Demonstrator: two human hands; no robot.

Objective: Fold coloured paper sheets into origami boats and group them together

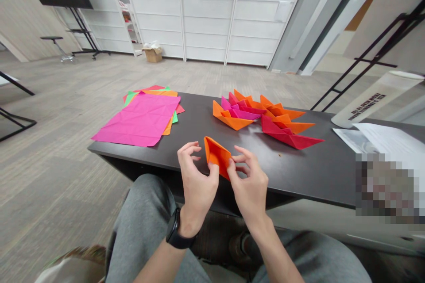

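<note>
Over the table's near edge, a piece of folded orange paper (217, 154) is held up, with a pocket in it standing partly open. My left hand (198, 181) has its thumb at the pocket's lower side; its other fingers curve away to the left of the paper. My right hand (249, 183) pinches the paper's right corner between thumb and fingers. Beyond my hands, to the right, several folded paper boats in orange (232, 120), pink (239, 112) and red (288, 135) sit close together on the table.
The dark table (192, 115) bears a stack of coloured sheets, a pink one (139, 117) on top, at the left. At its right lie white papers (392, 141) beside a white tube (375, 99) and a blurred-out patch. My knees are below the near edge.
</note>
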